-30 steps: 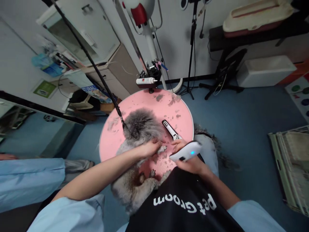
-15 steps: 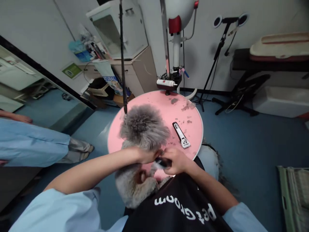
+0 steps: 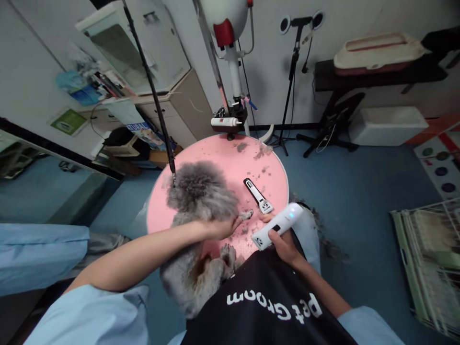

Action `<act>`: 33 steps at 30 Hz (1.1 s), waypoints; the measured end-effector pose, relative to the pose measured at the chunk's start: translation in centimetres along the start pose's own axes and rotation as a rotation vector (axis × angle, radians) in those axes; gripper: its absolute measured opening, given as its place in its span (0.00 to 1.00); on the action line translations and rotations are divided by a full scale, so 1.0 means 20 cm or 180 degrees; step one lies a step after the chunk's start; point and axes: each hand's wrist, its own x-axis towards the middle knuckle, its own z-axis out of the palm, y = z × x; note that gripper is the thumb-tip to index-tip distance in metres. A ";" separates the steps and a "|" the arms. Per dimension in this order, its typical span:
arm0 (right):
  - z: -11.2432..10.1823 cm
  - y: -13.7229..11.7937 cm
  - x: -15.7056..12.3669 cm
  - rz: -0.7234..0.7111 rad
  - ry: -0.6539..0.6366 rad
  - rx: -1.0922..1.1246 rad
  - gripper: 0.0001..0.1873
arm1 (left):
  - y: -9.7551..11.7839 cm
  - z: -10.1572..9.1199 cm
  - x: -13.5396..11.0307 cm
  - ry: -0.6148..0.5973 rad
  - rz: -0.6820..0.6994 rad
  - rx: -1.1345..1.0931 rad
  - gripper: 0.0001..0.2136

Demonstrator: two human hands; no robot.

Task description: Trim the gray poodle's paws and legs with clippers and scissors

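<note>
A grey, fluffy dog [image 3: 201, 191] lies on its side on the round pink table [image 3: 201, 146], its head toward the far left. My left hand [image 3: 221, 227] is closed round its front leg, and the paw [image 3: 246, 215] sticks out past my fingers. In my right hand [image 3: 285, 247] is a white hair clipper [image 3: 280, 224] with a blue light, held near the table's right edge, apart from the dog. A second, black-and-white clipper [image 3: 258, 195] rests on the table beyond the paw. Cut tufts of hair [image 3: 264, 151] are scattered about the tabletop.
A black strap [image 3: 153, 91] hangs down to the dog's head. At the table's far edge, a holder carries scissors and a white bottle [image 3: 226, 121]. Another person in a blue gown [image 3: 43, 254] stands at left. A wire cage [image 3: 431, 263] is at right.
My right hand has drawn back to the right from the dog's paw, turning the clipper so its white body shows. My left hand stays at the leg. The view has swung right.
</note>
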 end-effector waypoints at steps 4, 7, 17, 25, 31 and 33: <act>0.02 -0.04 -0.12 -0.0383 0.0241 -0.0686 0.19 | -0.03 -0.04 0.05 -0.0606 0.0147 0.0245 0.23; 0.02 -0.09 -0.13 -0.0828 -0.0321 -0.1151 0.21 | -0.03 -0.07 0.07 -0.0861 0.0100 0.0236 0.24; 0.15 -0.24 0.01 -0.2737 -0.0976 -0.2582 0.11 | -0.08 -0.11 0.08 -0.0939 -0.0054 0.0075 0.18; 0.14 -0.27 0.08 -0.2695 -0.1108 -0.2870 0.12 | -0.04 -0.17 0.09 -0.0840 0.0054 0.0034 0.17; 0.12 -0.28 0.10 -0.2612 -0.0975 -0.2576 0.13 | -0.05 -0.16 0.10 -0.0908 0.0253 -0.0066 0.15; 0.13 -0.28 0.11 -0.2614 -0.0948 -0.2577 0.13 | -0.07 -0.16 0.10 -0.0830 0.0297 -0.0140 0.14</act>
